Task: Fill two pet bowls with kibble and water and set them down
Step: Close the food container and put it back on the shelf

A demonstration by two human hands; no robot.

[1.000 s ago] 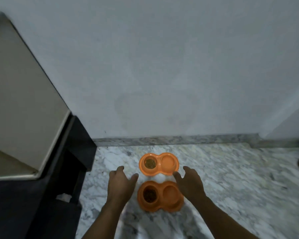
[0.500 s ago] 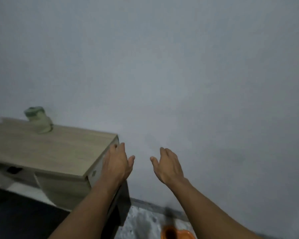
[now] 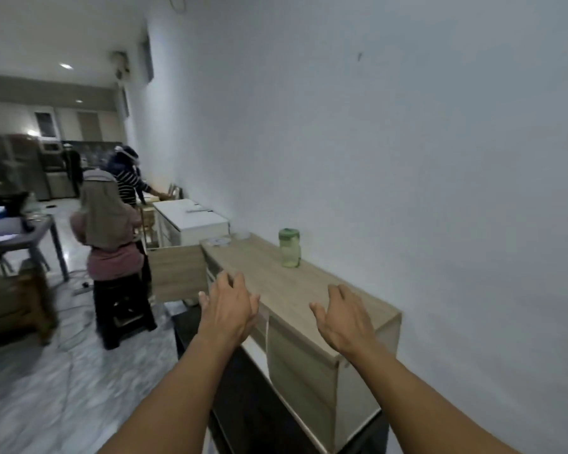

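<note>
Wooden cabinet [image 3: 295, 290] stands against wall [image 3: 407, 142] on right. Jar [image 3: 289, 248] upright on cabinet top, toward wall side. Left hand [image 3: 228, 309] before cabinet's near-left edge; right hand [image 3: 345, 317] above cabinet's near end. White cabinet [image 3: 191, 217] behind wooden cabinet, along same wall. Seated person [image 3: 109, 237] on stool [image 3: 122, 306], left of cabinets. Table [image 3: 23, 237] at far left.
</note>
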